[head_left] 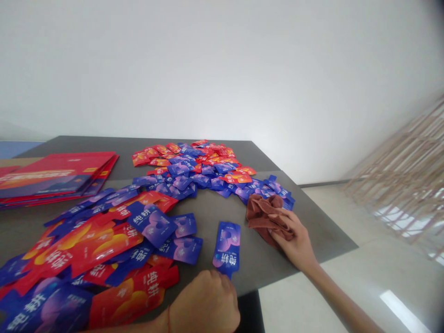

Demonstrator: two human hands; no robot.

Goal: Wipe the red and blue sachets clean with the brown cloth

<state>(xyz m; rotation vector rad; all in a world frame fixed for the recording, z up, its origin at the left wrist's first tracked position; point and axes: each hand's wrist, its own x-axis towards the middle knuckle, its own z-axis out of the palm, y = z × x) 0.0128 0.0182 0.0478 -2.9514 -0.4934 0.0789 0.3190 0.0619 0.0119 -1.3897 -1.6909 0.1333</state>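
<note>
One blue sachet (227,247) lies out alone on the grey table (312,231), left hand (204,300) curled knuckles-up right at its foot, and we can't tell if it's pinching! Right hand (294,238) clamps a brown cloth (262,215), fingers folded over it. More red and blue sachets (86,259) are heaped left and ahead, red folders (58,173) beyond!

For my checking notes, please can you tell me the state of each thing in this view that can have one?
Left hand: closed in a fist, against the lone sachet's lower end.
Right hand: clasping the cloth.
Crumpled reddish-brown cloth: bunched up on the table.
Lone blue glossy sachet: lying flat, apart from the others.
Red and blue glossy sachets: loose, scattered, overlapping.
Flat red cartons: stacked.
</note>
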